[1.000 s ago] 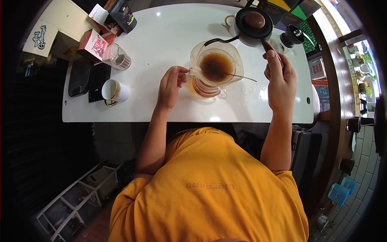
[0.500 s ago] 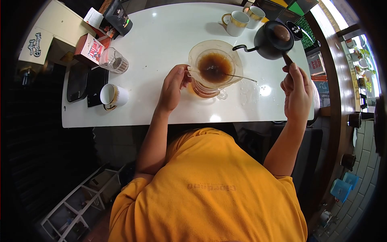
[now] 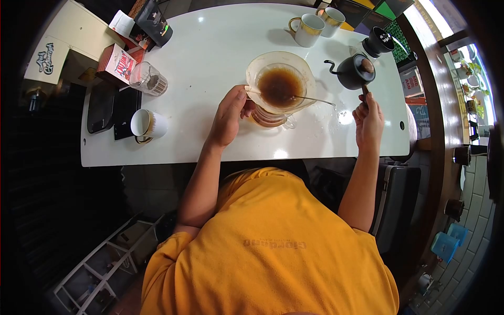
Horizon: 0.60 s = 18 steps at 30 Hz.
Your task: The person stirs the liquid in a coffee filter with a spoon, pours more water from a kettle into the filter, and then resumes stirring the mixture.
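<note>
My left hand (image 3: 231, 116) pinches the left rim of a coffee dripper (image 3: 310, 73) lined with a paper filter (image 3: 257, 64). Brown coffee (image 3: 280, 87) stands in the filter, and a thin metal spoon (image 3: 320, 100) leans out over the right side. Below the dripper shows part of a glass server (image 3: 270, 120) with coffee in it. My right hand (image 3: 370, 118) is closed around the handle of a black gooseneck kettle (image 3: 350, 73), its spout pointing left towards the dripper but apart from it. Whether the kettle's base touches the table cannot be made out.
Two white-and-gold mugs (image 3: 308, 32) stand at the back, near a coffee grinder (image 3: 379, 42). On the left are another mug (image 3: 148, 125), a ribbed glass (image 3: 152, 81), a red-white box (image 3: 116, 64) and a black scale (image 3: 127, 113). Water drops lie on the white table (image 3: 205, 58).
My right hand has lowered the kettle, bringing it closer to me and the tabletop. The grinder behind it now shows more fully. My left hand stays at the dripper rim.
</note>
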Motion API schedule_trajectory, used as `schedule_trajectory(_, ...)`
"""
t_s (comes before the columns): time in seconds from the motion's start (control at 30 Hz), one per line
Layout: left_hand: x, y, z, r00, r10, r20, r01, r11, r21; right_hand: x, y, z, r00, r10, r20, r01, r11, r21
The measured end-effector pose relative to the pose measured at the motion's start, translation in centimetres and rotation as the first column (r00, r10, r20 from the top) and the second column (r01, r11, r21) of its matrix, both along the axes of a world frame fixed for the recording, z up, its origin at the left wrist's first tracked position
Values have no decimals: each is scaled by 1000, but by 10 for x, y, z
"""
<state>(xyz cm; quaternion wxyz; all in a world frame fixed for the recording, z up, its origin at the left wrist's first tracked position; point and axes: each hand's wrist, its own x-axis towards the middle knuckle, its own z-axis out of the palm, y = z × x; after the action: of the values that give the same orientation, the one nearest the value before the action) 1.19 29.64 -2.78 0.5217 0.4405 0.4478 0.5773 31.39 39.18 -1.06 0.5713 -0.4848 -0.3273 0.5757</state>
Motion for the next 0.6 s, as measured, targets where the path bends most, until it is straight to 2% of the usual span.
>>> schedule_trajectory(0.27,3,1,-1,1000,-5,20,6,1000,-19,-1,14,-39,994,-44,101,49,997,-52)
schedule_trajectory(0.6,1,3,-7,1000,22,-13,-21,999,23,-3,24,-54,994,-34,103,43,995,-91)
